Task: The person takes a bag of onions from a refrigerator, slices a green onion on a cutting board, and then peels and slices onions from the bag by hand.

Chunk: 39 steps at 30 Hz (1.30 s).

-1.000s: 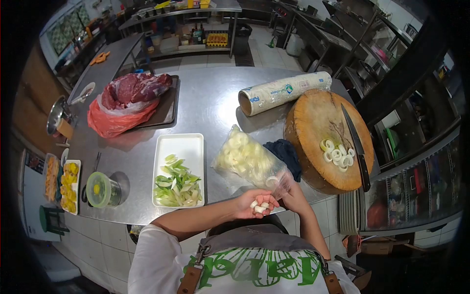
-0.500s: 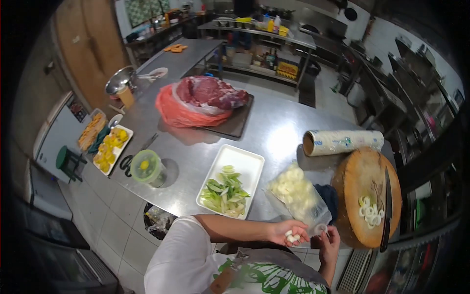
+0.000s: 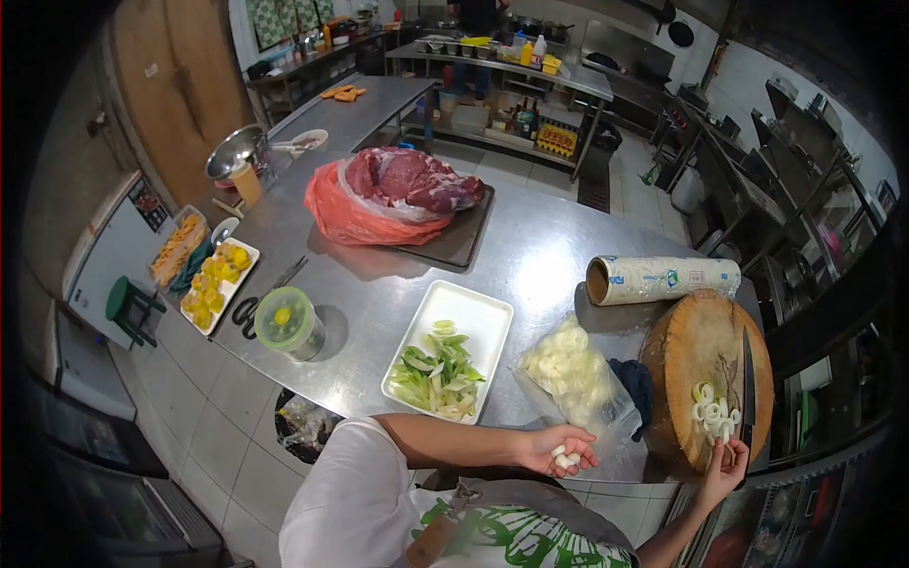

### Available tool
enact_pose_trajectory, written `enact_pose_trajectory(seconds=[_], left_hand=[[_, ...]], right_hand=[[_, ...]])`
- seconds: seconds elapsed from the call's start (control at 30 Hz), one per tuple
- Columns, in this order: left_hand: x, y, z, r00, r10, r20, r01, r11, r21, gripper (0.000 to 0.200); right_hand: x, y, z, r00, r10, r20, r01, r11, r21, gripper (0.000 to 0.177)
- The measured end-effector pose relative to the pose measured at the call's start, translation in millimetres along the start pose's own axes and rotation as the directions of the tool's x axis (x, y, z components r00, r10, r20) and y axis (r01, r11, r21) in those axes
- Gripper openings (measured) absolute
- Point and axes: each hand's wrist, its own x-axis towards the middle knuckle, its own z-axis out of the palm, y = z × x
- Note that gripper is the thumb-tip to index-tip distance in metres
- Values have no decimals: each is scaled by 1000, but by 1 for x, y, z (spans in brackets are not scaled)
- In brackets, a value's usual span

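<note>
My left hand (image 3: pixel 565 451) is palm up in front of the table, fingers curled around several short white leek pieces (image 3: pixel 565 458). At the near edge of the round wooden chopping board (image 3: pixel 684 379), my right hand (image 3: pixel 725 464) has its fingertips pinched at the nearest of the white leek rings (image 3: pixel 715 414). A long dark knife (image 3: pixel 748 388) lies along the board's right side, just beyond those rings. Left of the board is a clear plastic bag (image 3: pixel 573 369) of pale peeled cloves. A white tray (image 3: pixel 473 308) farther left holds sliced green and white leek.
A plastic-wrap roll (image 3: pixel 663 280) lies behind the board and a dark cloth (image 3: pixel 632 388) beside it. Raw meat (image 3: pixel 407 182) in a red bag sits on a dark tray (image 3: pixel 464 237). A lidded tub (image 3: pixel 289 325), scissors (image 3: pixel 244 314) and a tray of yellow pieces (image 3: pixel 220 286) are left.
My right hand has moved right, from beside my left hand to the rings on the board. The ring it held earlier no longer shows there. My left hand stays with its pieces.
</note>
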Motion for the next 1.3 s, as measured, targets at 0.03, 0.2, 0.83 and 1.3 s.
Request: enact_pose_trajectory(seconds=[0.03,0.2,0.83,1.3], left_hand=[[0,0,0,1000,-3,2,3,1000,2,45],[1,-1,3,1000,-7,-28,6,1000,-19,44],[2,-2,-1,999,15,-49,-14,1000,20,45],[0,0,3,999,7,-45,-7,1000,15,44]], right_hand=[[3,6,-4,1000,-2,-4,2,1000,-5,14],[2,24,-10,994,-62,92,105,788,-607,25],[-62,1,68,719,264,643,-195,964,-178,14],[-66,11,139,717,-109,689,386,885,-262,41]])
